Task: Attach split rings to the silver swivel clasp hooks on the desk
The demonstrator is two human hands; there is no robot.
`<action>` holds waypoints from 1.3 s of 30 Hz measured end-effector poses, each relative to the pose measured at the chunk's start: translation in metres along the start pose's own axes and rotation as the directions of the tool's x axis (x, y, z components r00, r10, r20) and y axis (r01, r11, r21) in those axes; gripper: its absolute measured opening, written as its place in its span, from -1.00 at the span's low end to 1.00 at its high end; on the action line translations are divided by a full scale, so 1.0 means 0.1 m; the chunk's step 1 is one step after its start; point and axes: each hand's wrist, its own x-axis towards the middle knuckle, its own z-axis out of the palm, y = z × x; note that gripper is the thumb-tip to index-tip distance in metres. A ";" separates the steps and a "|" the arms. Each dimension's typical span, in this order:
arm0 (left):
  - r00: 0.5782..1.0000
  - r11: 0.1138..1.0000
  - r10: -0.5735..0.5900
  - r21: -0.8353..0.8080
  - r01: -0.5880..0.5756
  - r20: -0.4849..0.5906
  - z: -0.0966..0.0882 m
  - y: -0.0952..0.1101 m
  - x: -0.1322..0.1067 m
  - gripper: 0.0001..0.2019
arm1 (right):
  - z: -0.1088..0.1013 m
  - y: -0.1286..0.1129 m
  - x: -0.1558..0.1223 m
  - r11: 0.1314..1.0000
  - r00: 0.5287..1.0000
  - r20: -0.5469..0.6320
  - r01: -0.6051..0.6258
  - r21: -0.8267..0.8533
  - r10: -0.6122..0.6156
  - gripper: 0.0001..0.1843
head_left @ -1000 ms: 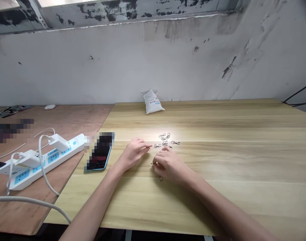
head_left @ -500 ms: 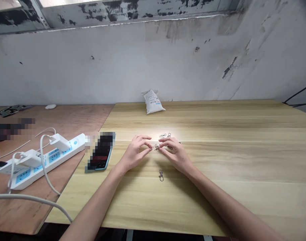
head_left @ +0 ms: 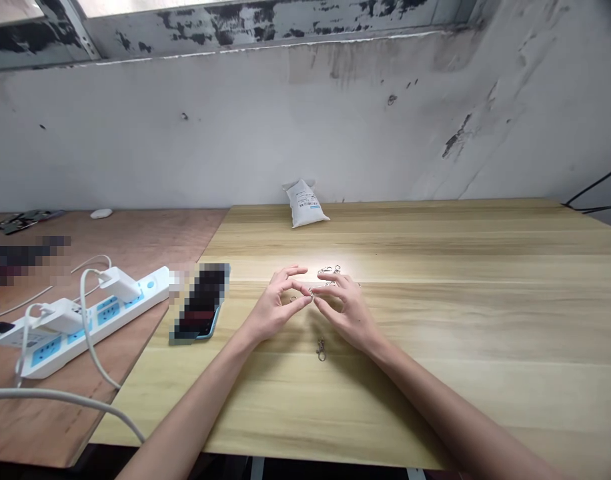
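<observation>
Nearest on the pale wooden table lies one finished clasp, alone, just short of the wrists. Above it the two hands meet over the tabletop. The left hand has thumb and forefinger drawn together at the tips, the other fingers fanned upward. The right hand mirrors it, thumb and forefinger nipped toward the left hand's. Between the two pinches sits a small metal piece; it is too small to tell which hand truly has it, or whether both do.

Just beyond the fingers, in a bright patch of light, is a loose pile of clasps, partly hidden by the right hand.

Left of the hands a phone in a blue case lies flat, its screen blurred. Further left, on a darker brown board, a white and blue power strip carries two white chargers with white cables; no brand can be read.

Farther back, near the wall, a small white bag stands tilted. It bears lines of dark print and a blue stripe, all too small to read. A white oval thing rests at the board's far edge.
</observation>
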 end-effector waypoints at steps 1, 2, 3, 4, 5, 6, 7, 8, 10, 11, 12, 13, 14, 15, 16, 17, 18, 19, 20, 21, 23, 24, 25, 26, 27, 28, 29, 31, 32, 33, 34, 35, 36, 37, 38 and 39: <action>1.000 1.000 -0.008 -0.024 0.008 -0.006 0.01 0.00 0.00 -0.90 | 0.00 -0.03 -0.01 1.000 1.000 0.014 0.024 -0.015 -0.024 -0.82; 1.000 0.999 -0.018 -0.048 0.018 -0.011 0.01 0.00 0.00 -0.91 | 0.01 -0.06 -0.02 0.999 0.999 0.023 0.044 -0.031 -0.044 -0.81; 0.999 0.997 -0.031 -0.071 0.030 -0.013 0.02 0.00 0.00 -0.91 | 0.01 -0.09 -0.03 0.997 0.998 0.030 0.061 -0.046 -0.059 -0.81; 0.999 0.995 -0.043 -0.091 0.042 -0.014 0.03 0.00 0.00 -0.91 | 0.02 -0.12 -0.04 0.996 0.997 0.034 0.072 -0.057 -0.070 -0.82; 0.999 0.993 -0.052 -0.108 0.051 -0.013 0.03 0.00 0.00 -0.91 | 0.03 -0.14 -0.04 0.995 0.996 0.032 0.079 -0.065 -0.077 -0.84; 0.998 0.991 -0.056 -0.119 0.054 -0.010 0.04 0.01 0.00 -0.91 | 0.04 -0.15 -0.04 0.994 0.996 0.027 0.082 -0.069 -0.080 -0.85; 0.998 0.991 -0.055 -0.124 0.053 -0.009 0.05 0.01 0.00 -0.91 | 0.05 -0.16 -0.04 0.994 0.997 0.021 0.082 -0.069 -0.081 -0.85; 0.999 0.992 -0.048 -0.119 0.046 -0.013 0.06 0.02 0.00 -0.91 | 0.06 -0.16 -0.04 0.994 0.997 0.015 0.081 -0.066 -0.080 -0.84; 0.999 0.996 -0.029 -0.087 0.026 -0.043 0.08 0.03 0.00 -0.92 | 0.07 -0.16 -0.04 0.995 0.997 0.010 0.080 -0.058 -0.080 -0.81; 0.998 0.998 -0.022 -0.066 0.018 -0.067 0.09 0.04 0.00 -0.92 | 0.07 -0.16 -0.03 0.995 0.997 0.013 0.082 -0.058 -0.081 -0.80; 0.996 0.999 -0.016 -0.045 0.012 -0.092 0.10 0.04 0.00 -0.93 | 0.06 -0.15 -0.03 0.995 0.996 0.015 0.085 -0.060 -0.085 -0.79; 0.993 1.000 -0.011 -0.029 0.008 -0.115 0.10 0.03 0.00 -0.93 | 0.06 -0.15 -0.03 0.994 0.996 0.017 0.092 -0.065 -0.091 -0.80; 0.991 1.000 -0.009 -0.017 0.007 -0.133 0.10 0.03 0.00 -0.93 | 0.06 -0.14 -0.04 0.992 0.995 0.019 0.101 -0.073 -0.100 -0.80; 0.989 1.000 -0.011 -0.013 0.010 -0.146 0.09 0.02 0.00 -0.92 | 0.06 -0.14 -0.04 0.990 0.994 0.020 0.112 -0.082 -0.111 -0.80; 0.988 1.000 -0.020 -0.015 0.018 -0.153 0.08 0.01 0.00 -0.91 | 0.06 -0.13 -0.04 0.988 0.992 0.018 0.124 -0.091 -0.123 -0.80; 0.987 0.999 -0.038 -0.024 0.034 -0.157 0.07 -0.01 0.00 -0.90 | 0.06 -0.13 -0.04 0.986 0.991 0.016 0.133 -0.099 -0.132 -0.80; 0.986 0.998 -0.062 -0.039 0.057 -0.153 0.06 -0.02 0.01 -0.87 | 0.06 -0.12 -0.04 0.984 0.990 0.014 0.141 -0.108 -0.141 -0.81; 0.986 0.995 -0.087 -0.058 0.080 -0.143 0.05 -0.03 0.01 -0.84 | 0.07 -0.11 -0.04 0.982 0.989 0.009 0.147 -0.116 -0.147 -0.80; 0.986 0.992 -0.107 -0.077 0.098 -0.124 0.05 -0.04 0.01 -0.82 | 0.07 -0.11 -0.04 0.981 0.989 0.006 0.150 -0.124 -0.150 -0.80; 0.987 0.990 -0.119 -0.094 0.109 -0.104 0.04 -0.05 0.02 -0.82 | 0.07 -0.10 -0.04 0.979 0.988 0.006 0.152 -0.132 -0.153 -0.80; 0.991 0.986 -0.118 -0.126 0.109 -0.070 0.03 -0.05 0.02 -0.85 | 0.05 -0.10 -0.03 0.977 0.987 0.019 0.158 -0.143 -0.157 -0.79; 0.992 0.984 -0.112 -0.144 0.102 -0.062 0.02 -0.05 0.02 -0.86 | 0.03 -0.10 -0.02 0.977 0.987 0.029 0.162 -0.138 -0.159 -0.78; 0.992 0.982 -0.108 -0.160 0.097 -0.059 0.00 -0.05 0.03 -0.87 | 0.00 -0.10 0.00 0.979 0.986 0.045 0.164 -0.123 -0.160 -0.78; 0.993 0.981 -0.104 -0.168 0.093 -0.058 -0.03 -0.04 0.03 -0.87 | -0.04 -0.11 0.01 0.982 0.985 0.068 0.166 -0.095 -0.160 -0.78; 0.993 0.983 -0.098 -0.162 0.087 -0.059 -0.05 -0.03 0.03 -0.88 | -0.09 -0.11 0.03 0.985 0.984 0.090 0.160 -0.058 -0.155 -0.78; 0.995 0.988 -0.085 -0.137 0.076 -0.061 -0.08 -0.02 0.03 -0.88 | -0.13 -0.11 0.04 0.989 0.982 0.120 0.149 -0.015 -0.146 -0.78; 0.996 0.994 -0.062 -0.088 0.056 -0.065 -0.11 0.00 0.02 -0.88 | -0.18 -0.11 0.06 0.991 0.980 0.148 0.129 0.028 -0.132 -0.77; 0.997 0.997 0.026 0.080 -0.019 -0.076 -0.13 0.02 0.01 -0.88 | -0.26 -0.10 0.08 0.993 0.977 0.193 0.077 0.093 -0.094 -0.75; 0.993 0.978 0.089 0.194 -0.072 -0.078 -0.13 0.04 0.01 -0.88 | -0.29 -0.10 0.08 0.991 0.973 0.217 0.057 0.121 -0.083 -0.74; 0.984 0.940 0.160 0.316 -0.129 -0.073 -0.12 0.04 0.01 -0.88 | -0.30 -0.09 0.09 0.989 0.967 0.243 0.040 0.145 -0.075 -0.73; 0.971 0.882 0.233 0.433 -0.185 -0.060 -0.09 0.05 0.00 -0.88 | -0.31 -0.08 0.09 0.986 0.961 0.269 0.026 0.167 -0.071 -0.72; 0.954 0.813 0.299 0.534 -0.233 -0.038 -0.07 0.05 0.00 -0.86 | -0.31 -0.07 0.09 0.982 0.955 0.290 0.013 0.188 -0.068 -0.71; 0.936 0.744 0.352 0.612 -0.269 -0.017 -0.05 0.05 0.00 -0.85 | -0.30 -0.06 0.10 0.978 0.950 0.305 0.002 0.208 -0.067 -0.70; 0.922 0.691 0.386 0.663 -0.288 -0.002 -0.03 0.05 0.00 -0.84 | -0.29 -0.04 0.10 0.976 0.948 0.312 -0.004 0.219 -0.066 -0.70; 0.916 0.663 0.400 0.691 -0.290 0.000 -0.03 0.04 0.00 -0.84 | -0.28 -0.02 0.10 0.977 0.952 0.301 -0.004 0.215 -0.062 -0.71; 0.920 0.658 0.392 0.702 -0.274 -0.009 -0.04 0.02 0.01 -0.86 | -0.27 0.01 0.11 0.982 0.960 0.274 0.000 0.190 -0.053 -0.72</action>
